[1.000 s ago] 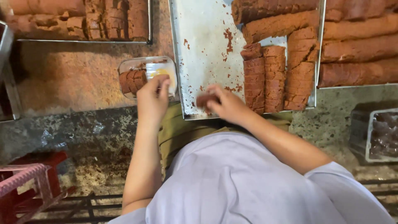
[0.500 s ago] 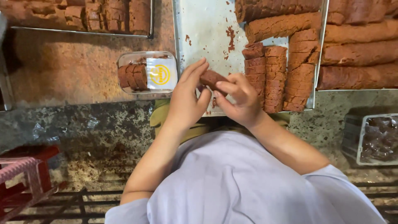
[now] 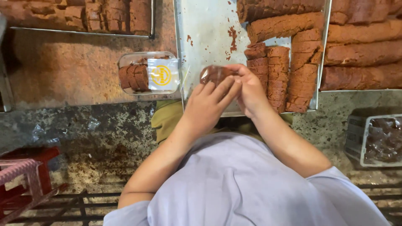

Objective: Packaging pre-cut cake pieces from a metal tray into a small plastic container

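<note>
Brown slice (image 3: 214,74) in clear wrap, pinched between left hand (image 3: 208,101) and right hand (image 3: 250,90) above metal tray (image 3: 205,33). Sliced loaves (image 3: 278,75) just right; plastic box (image 3: 148,73) left. Half a second ago, held lower and nearer the box. Wrap edges hard to make out.

Body from above: person in a plain pale lavender-grey short-sleeved cotton top (image 3: 234,188), smooth fabric, no print or visible seams apart from the sleeve hems. Sleeves end above the elbows; forearms bare. Olive-khaki cloth garment (image 3: 167,117) shows below the top near the counter edge. Left hand (image 3: 207,104) and right hand (image 3: 251,90) bare: no gloves, rings, watch or bands visible.
</note>
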